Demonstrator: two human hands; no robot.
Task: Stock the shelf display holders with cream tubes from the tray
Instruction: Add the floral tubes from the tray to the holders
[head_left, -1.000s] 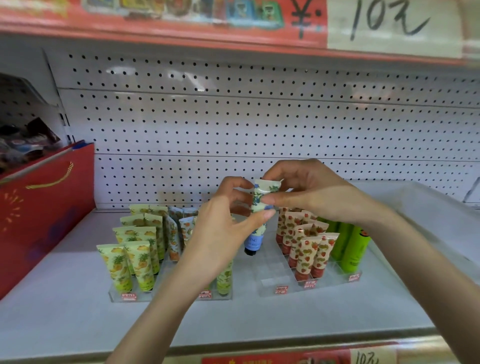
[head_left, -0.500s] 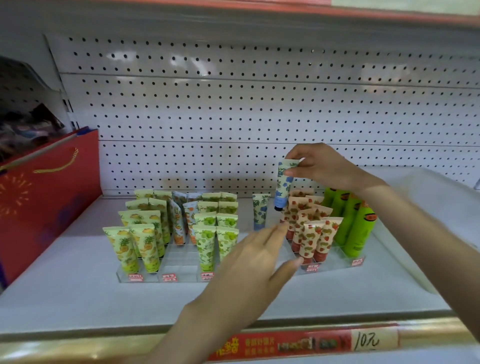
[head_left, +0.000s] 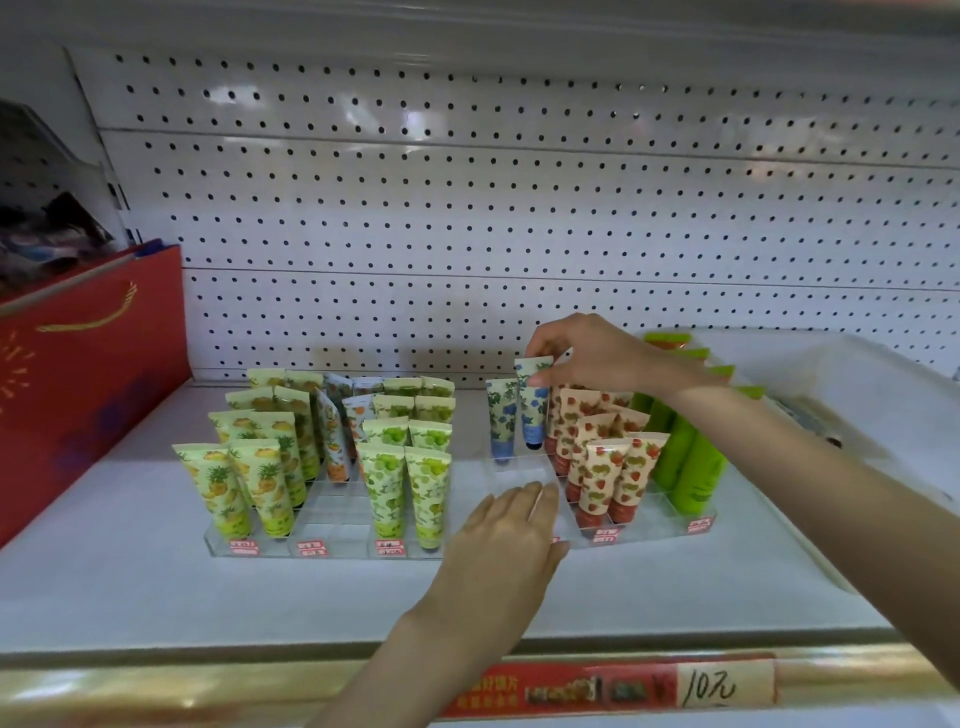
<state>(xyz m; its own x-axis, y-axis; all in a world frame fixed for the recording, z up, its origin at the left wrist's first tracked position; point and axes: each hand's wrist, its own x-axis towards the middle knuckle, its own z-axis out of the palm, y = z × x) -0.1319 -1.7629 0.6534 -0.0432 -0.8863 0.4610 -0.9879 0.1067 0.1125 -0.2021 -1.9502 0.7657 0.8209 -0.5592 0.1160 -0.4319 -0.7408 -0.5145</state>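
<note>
My right hand (head_left: 587, 353) pinches the top of a blue flower tube (head_left: 535, 410) with thumb and fingertips. The tube stands cap down at the back of the right clear holder (head_left: 524, 478), just beside another blue tube (head_left: 503, 421), in the middle of the frame. I think it is almost in its slot, but I have not let go yet. My left hand (head_left: 504, 540) lies flat with straight fingers on the front of that holder, holding nothing.

A lot is done. The pineapple tubes (head_left: 234, 488), the green grape tubes (head_left: 405, 483), the strawberry tubes (head_left: 608, 478) and the plain green tubes (head_left: 691, 467) fill their rows. The blue row has empty slots in front, so more tubes must go there. The tray (head_left: 857, 405) is at the right edge; I cannot tell what is left in it.

Half a second ago the tube was higher, above the strawberry tubes, and my left hand was in the air. Now the tube is down low and my left hand rests on the holder.
</note>
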